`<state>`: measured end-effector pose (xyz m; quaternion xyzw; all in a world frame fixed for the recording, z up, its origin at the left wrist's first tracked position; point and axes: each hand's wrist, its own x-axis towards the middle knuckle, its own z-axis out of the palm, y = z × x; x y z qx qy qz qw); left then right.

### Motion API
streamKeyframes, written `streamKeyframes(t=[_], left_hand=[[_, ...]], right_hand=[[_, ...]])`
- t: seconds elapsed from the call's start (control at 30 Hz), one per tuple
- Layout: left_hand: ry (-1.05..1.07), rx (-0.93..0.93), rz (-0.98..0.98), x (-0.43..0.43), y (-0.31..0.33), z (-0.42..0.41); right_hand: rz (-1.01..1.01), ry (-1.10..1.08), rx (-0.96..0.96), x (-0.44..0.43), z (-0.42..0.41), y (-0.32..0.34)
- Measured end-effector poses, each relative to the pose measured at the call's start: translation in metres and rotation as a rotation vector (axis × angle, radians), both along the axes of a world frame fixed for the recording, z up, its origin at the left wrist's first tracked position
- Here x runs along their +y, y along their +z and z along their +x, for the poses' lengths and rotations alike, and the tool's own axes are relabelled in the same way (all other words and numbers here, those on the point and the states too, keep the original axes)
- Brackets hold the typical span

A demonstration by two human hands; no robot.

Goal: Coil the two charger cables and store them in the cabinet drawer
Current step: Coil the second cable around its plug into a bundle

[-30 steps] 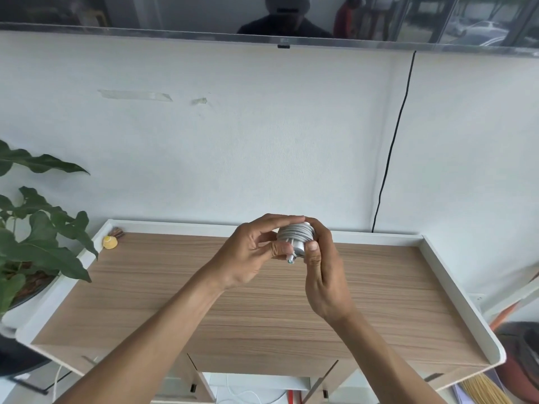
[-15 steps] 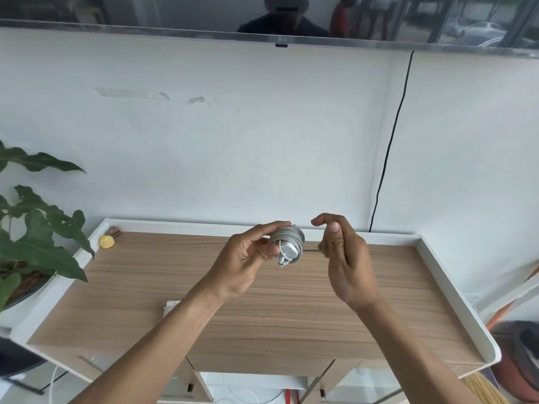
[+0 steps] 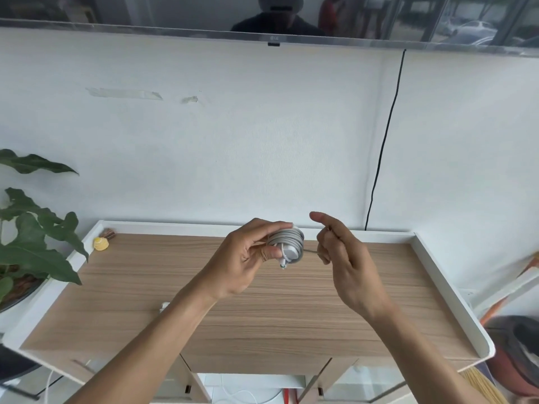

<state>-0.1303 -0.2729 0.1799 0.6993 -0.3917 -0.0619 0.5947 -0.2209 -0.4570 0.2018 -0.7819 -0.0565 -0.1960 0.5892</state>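
So the left hand (image 3: 245, 258) is holding a coiled grey charger cable (image 3: 287, 243) up in the air, right around the center of the frame, above the back half of the wooden cabinet top (image 3: 262, 316). Fingers are wrapped over the top of the coil and the thumb is pressed in from underneath, so it's properly clamped on the bundle. A white connector end (image 3: 282, 263) sticks out at the bottom of the coil, pointing down.

The right hand (image 3: 347, 266) is just to the right of the coil, not touching it. Its fingers are loosely curled with the index finger poking up toward the wall, and there's nothing in it that I can make out. A thin dark line runs between the coil and that hand, but I can't tell what it is.

The second cable? There's a small white bit (image 3: 164, 306) peeking out beside the left forearm on the cabinet top, can't say what it is.

Other stuff: a little yellow object (image 3: 101, 244) sits in the back left corner of the top, a leafy plant (image 3: 32, 228) fills the left edge, and a black cord (image 3: 385, 141) runs down the white wall in the upper right. Along the bottom edge, white cables (image 3: 242, 395) lie below the cabinet.
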Motion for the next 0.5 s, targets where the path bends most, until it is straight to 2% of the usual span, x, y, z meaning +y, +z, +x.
streamKeyframes(t=[0.07, 0.37, 0.5], left_hand=[[0.003, -0.032, 0.015, 0.001, 0.002, -0.001], [-0.024, -0.093, 0.102, 0.003, 0.006, -0.008], [0.036, -0.257, 0.226, 0.008, 0.008, -0.006]], right_hand=[[-0.089, 0.000, -0.055, -0.001, -0.002, 0.001], [-0.103, -0.067, -0.085, 0.005, 0.003, 0.009], [-0.167, -0.182, -0.152, 0.009, 0.002, 0.004]])
